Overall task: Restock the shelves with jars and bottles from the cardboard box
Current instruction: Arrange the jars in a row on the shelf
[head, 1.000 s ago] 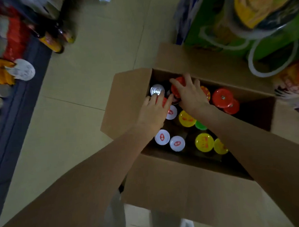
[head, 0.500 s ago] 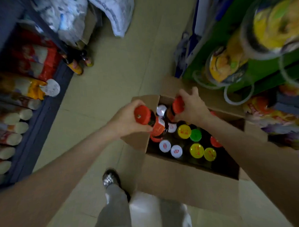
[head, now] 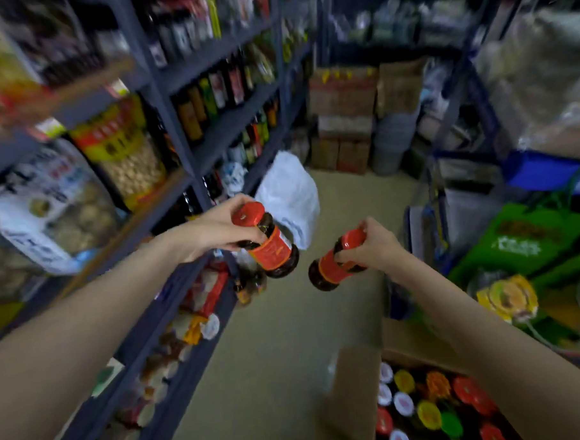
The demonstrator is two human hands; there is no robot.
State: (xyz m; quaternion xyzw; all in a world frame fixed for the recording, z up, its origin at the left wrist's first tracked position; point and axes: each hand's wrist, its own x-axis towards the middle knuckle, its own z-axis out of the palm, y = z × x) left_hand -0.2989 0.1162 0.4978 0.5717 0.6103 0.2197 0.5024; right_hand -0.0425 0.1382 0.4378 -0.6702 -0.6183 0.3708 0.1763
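My left hand (head: 221, 228) grips a dark jar with a red lid and red label (head: 272, 245) by its top, held out over the aisle beside the dark shelves (head: 177, 188) on the left. A second jar of the same kind (head: 332, 268) hangs tilted from my right hand (head: 371, 248), which holds it by the red lid. The open cardboard box (head: 353, 396) sits low at the right, filled with several jars and bottles with white, yellow, red and green caps (head: 426, 410).
The left shelves carry bottles, jars and packets on every level. A white plastic bag (head: 289, 200) lies on the floor ahead. Stacked cartons (head: 344, 117) stand at the aisle's end. Green bags and packaged goods (head: 522, 253) crowd the right side.
Both hands lifted a jar each out of the box and rose up into the aisle. The view swung up from the box to the shelves.
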